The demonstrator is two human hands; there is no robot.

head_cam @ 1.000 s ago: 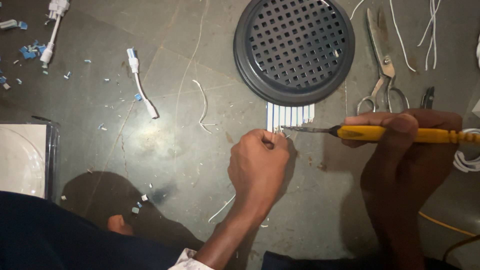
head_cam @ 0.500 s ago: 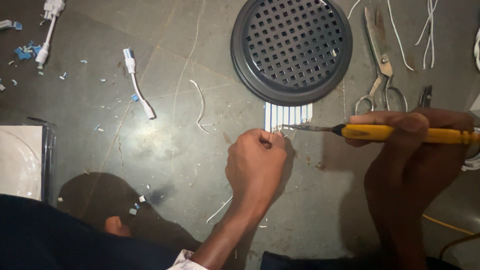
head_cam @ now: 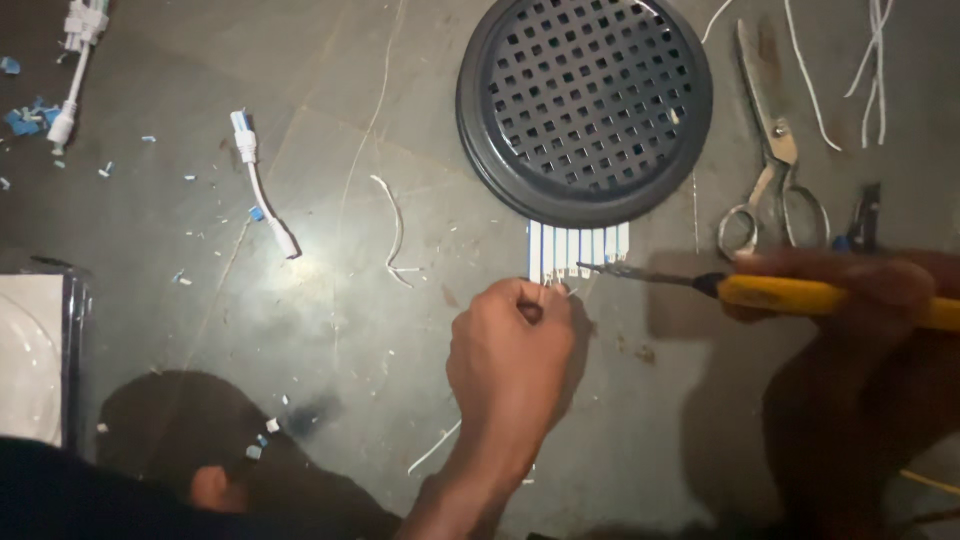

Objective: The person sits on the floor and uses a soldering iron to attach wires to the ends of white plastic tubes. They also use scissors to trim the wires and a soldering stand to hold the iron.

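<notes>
My left hand (head_cam: 510, 355) is closed in a fist on the dark work surface, pinching the near ends of a flat strip of white and blue wires (head_cam: 578, 246). The strip runs from my fingers up to the rim of a round black perforated grille (head_cam: 585, 105). My right hand (head_cam: 860, 300) grips a yellow-handled tool (head_cam: 800, 295), held level; its thin metal tip (head_cam: 600, 269) points left and touches the wire ends just right of my left fingers.
Metal scissors (head_cam: 770, 180) lie right of the grille, with loose white wires (head_cam: 870, 60) beyond. White connector leads (head_cam: 262, 185) (head_cam: 75, 70), a wire offcut (head_cam: 395, 235) and blue scraps lie to the left. A white tray (head_cam: 35, 360) sits at the left edge.
The view has shifted a little. My left hand stays on the wire ends, and the tool tip has stayed at the wire ends beside my fingers.
</notes>
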